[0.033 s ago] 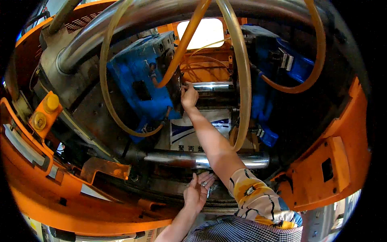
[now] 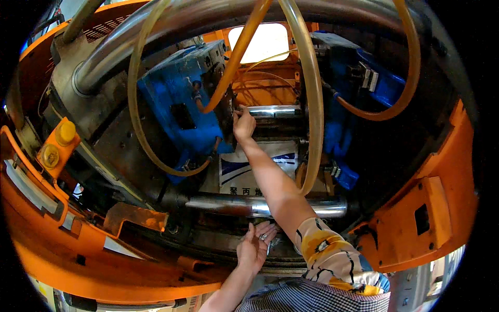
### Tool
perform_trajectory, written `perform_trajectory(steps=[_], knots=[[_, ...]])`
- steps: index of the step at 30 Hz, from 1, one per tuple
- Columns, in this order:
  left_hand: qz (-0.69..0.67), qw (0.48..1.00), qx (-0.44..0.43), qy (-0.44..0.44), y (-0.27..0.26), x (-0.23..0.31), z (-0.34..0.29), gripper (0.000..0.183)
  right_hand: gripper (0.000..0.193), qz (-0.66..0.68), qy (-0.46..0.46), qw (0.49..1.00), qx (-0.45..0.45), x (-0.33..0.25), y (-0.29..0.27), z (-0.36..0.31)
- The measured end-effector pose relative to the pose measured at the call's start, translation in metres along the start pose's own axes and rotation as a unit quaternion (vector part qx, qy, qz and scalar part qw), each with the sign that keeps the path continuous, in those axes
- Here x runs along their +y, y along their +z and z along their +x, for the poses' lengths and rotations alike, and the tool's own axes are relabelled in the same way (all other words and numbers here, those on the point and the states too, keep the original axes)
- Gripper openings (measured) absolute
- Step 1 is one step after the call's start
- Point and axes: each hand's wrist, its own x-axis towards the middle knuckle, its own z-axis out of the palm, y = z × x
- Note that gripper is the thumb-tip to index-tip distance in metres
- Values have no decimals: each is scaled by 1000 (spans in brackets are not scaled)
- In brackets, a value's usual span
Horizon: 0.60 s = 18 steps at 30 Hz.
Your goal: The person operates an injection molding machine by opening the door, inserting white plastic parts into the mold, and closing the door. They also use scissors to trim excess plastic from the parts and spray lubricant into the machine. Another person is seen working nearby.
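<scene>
One right hand (image 2: 244, 125) reaches into an orange machine (image 2: 130, 275), at the inner edge of a blue block (image 2: 174, 93) on the left, fingers bent and close together; whether they grip anything cannot be told. On the near side of a steel bar (image 2: 228, 204), the left hand (image 2: 252, 252) turns palm up, fingers loosely parted, a small shiny piece (image 2: 263, 236) among them. Beyond the bar lies a white sack (image 2: 239, 179).

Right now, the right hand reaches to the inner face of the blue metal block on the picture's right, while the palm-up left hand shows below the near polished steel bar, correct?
Wrong side: in the head view, the right hand reaches to the blue metal block on the picture's left. The palm-up left hand does show below the near polished steel bar.
</scene>
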Motion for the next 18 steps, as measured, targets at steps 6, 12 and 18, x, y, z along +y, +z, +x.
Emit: perform_trajectory(steps=[6, 12, 18], knots=[[13, 1000, 8, 10, 5, 3, -4, 52, 33, 34, -19, 999, 37, 22, 18, -5], [4, 1000, 12, 12, -4, 4, -3, 51, 31, -43, -83, 991, 96, 46, 49, -8], [6, 997, 57, 42, -2, 6, -3, 39, 45, -132, -80, 987, 41, 28, 60, -14]])
